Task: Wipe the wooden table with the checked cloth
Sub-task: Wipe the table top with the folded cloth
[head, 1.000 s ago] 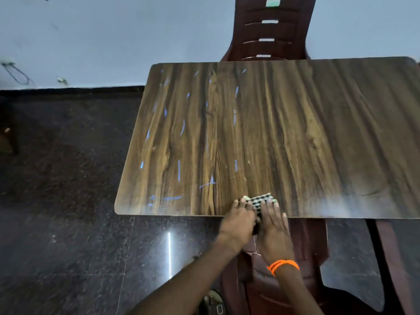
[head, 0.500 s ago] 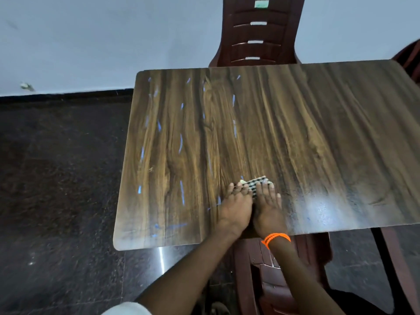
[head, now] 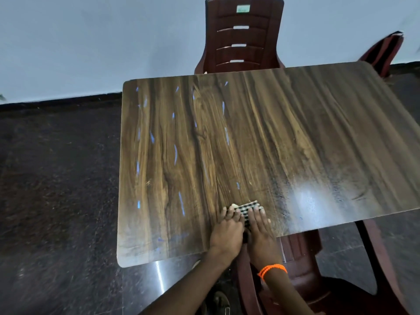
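Note:
The wooden table (head: 295, 137) fills the middle of the view, with several thin blue streaks on its left half. A small folded checked cloth (head: 246, 209), black and white, lies on the near part of the table. My left hand (head: 227, 230) and my right hand (head: 259, 233) press flat on the cloth side by side, fingers straight and pointing away from me. Most of the cloth is hidden under my fingers. An orange thread band circles my right wrist.
A dark red plastic chair (head: 244, 35) stands behind the table's far edge against the pale wall. Another red chair (head: 302, 264) sits under the near edge by my arms. A third chair's edge (head: 384, 51) shows at the far right. Dark stone floor lies to the left.
Both hands have pushed the cloth forward from the table's near edge, further onto the surface. The view has shifted as my head moved.

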The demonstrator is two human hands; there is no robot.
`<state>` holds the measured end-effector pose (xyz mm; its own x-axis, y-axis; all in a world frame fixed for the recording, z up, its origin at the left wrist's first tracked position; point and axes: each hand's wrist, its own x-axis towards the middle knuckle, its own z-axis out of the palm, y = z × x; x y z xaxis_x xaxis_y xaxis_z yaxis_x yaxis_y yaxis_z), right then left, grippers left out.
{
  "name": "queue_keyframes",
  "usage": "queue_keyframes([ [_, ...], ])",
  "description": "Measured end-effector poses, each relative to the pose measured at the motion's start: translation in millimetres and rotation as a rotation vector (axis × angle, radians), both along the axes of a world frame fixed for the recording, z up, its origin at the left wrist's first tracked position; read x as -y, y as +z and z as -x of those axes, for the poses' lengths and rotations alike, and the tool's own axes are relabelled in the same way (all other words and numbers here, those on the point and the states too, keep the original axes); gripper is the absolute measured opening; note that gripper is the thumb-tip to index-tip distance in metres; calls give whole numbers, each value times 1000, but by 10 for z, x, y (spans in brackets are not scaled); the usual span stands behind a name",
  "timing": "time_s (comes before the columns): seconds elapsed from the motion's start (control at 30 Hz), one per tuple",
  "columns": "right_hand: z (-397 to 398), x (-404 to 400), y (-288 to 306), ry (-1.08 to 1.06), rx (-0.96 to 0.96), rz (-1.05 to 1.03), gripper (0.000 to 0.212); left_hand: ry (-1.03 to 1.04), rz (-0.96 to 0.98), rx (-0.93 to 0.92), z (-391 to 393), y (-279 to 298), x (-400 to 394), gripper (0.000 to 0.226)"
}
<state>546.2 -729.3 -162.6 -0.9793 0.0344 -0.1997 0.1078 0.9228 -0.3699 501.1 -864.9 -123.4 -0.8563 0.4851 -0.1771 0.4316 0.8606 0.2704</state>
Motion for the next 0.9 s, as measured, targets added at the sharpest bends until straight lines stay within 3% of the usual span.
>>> queue_keyframes([
  [0.2,748,-123,37,-91,35,-5,61,-3,32,-42,665,-40,-226,46],
  [0.37,1073,217,18,-2,33,-1,62,104,77,-25,934,-52,88,44],
  [0.63,464,493,10,176,21,32,72,158,126,88,306,-20,513,50],
  [0.9,191,-65,97,-7,7,1,65,20,58,41,182,-1,-140,53],
])
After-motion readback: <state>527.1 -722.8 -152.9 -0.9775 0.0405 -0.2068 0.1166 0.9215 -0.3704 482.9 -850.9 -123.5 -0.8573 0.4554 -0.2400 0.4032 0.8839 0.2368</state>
